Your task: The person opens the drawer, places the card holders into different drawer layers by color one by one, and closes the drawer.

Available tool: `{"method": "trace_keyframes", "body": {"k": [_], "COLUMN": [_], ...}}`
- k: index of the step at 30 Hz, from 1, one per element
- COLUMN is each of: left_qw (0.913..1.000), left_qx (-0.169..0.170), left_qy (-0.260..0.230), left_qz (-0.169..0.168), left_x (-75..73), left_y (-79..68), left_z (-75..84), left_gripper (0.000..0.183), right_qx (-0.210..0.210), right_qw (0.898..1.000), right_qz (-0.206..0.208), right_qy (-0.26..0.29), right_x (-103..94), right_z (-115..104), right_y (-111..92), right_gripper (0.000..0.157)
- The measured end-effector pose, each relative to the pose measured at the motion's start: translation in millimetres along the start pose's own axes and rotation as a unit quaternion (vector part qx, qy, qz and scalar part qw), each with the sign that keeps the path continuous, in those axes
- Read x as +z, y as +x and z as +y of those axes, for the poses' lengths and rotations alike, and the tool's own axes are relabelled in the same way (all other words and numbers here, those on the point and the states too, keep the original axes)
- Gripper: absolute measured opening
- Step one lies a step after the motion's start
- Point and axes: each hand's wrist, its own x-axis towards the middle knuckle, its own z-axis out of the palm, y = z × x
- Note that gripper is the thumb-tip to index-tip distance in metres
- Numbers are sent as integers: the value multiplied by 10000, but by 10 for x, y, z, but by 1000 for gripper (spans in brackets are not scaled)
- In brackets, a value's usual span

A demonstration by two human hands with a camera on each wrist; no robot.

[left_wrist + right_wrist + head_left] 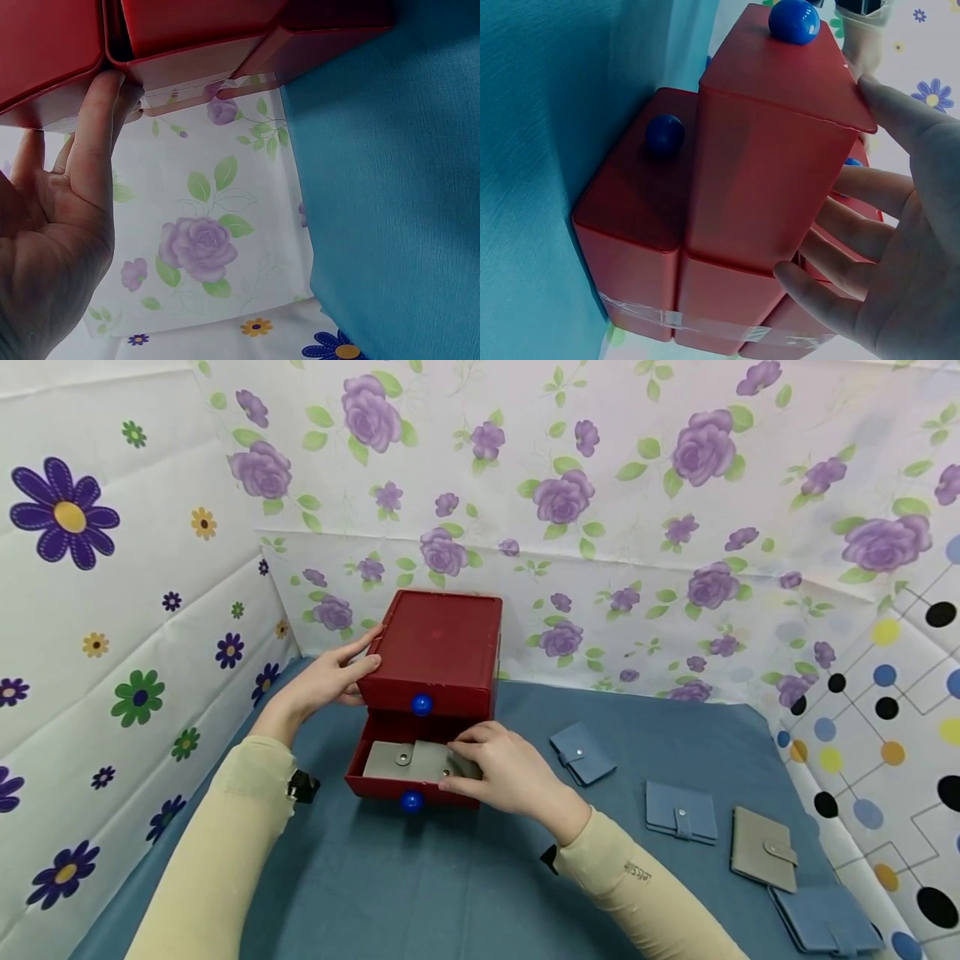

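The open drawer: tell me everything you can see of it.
The open drawer is the middle of three stacked ones, pulled well forward past the others. It is deep red, smooth and plastic-looking, with a round blue knob on its front. Grey cases lie inside, metal snaps showing; the right hand partly hides them, so their number is unclear. That hand reaches in at the drawer's right side, thumb at the front rim.

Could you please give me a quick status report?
Left hand against red cabinet; right hand at open drawer. Grey wallets inside. No obstruction visible.
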Motion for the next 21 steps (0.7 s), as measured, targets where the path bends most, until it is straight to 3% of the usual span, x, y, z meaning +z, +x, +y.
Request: {"method": "trace_keyframes", "body": {"k": [21], "left_qw": [10000], "left_qx": [1], "left_qy": [-17], "left_qz": [4], "left_x": [-3], "left_y": [5], "left_z": [-9], "left_gripper": [72], "right_qx": [126], "right_qw": [9995], "right_qz": [279], "right_qy": [113], "right_x": [-57], "right_z": [62], "right_y": [-130], "right_gripper": [43]}}
